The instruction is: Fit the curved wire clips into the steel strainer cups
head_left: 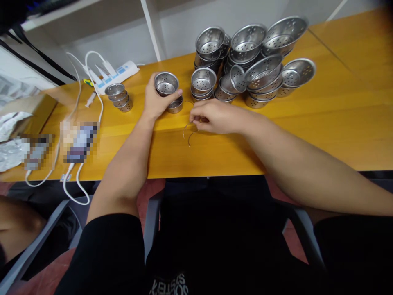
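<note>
My left hand (156,102) is wrapped round a small perforated steel strainer cup (166,83), held upright just above the yellow wooden table (307,123). A second small cup (175,105) sits under my thumb. My right hand (215,116) rests on the table with its fingers pinched together on thin wire handles (189,132) that lie in a small bunch. A stack of strainer cups (203,83) stands just beyond my right hand.
Several stacks of larger perforated steel bowls (260,57) fill the back centre of the table. Small cups (119,96) lie at the left beside a white power strip (115,73) with cables. Phones and foil (9,137) sit at the far left edge.
</note>
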A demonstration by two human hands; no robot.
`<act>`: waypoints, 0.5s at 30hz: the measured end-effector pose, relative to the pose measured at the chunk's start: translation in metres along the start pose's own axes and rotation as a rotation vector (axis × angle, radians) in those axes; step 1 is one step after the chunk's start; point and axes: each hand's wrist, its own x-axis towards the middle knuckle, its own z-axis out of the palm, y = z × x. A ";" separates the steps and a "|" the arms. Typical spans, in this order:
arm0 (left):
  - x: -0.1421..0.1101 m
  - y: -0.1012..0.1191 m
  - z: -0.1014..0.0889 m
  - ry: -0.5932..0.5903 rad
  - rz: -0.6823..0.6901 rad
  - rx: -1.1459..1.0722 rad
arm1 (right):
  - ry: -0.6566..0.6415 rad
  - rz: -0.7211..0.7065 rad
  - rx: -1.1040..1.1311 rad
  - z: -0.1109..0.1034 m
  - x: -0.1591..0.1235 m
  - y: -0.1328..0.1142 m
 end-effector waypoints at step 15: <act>0.002 -0.012 -0.003 0.051 0.129 0.117 | 0.030 -0.044 -0.052 0.000 0.000 0.005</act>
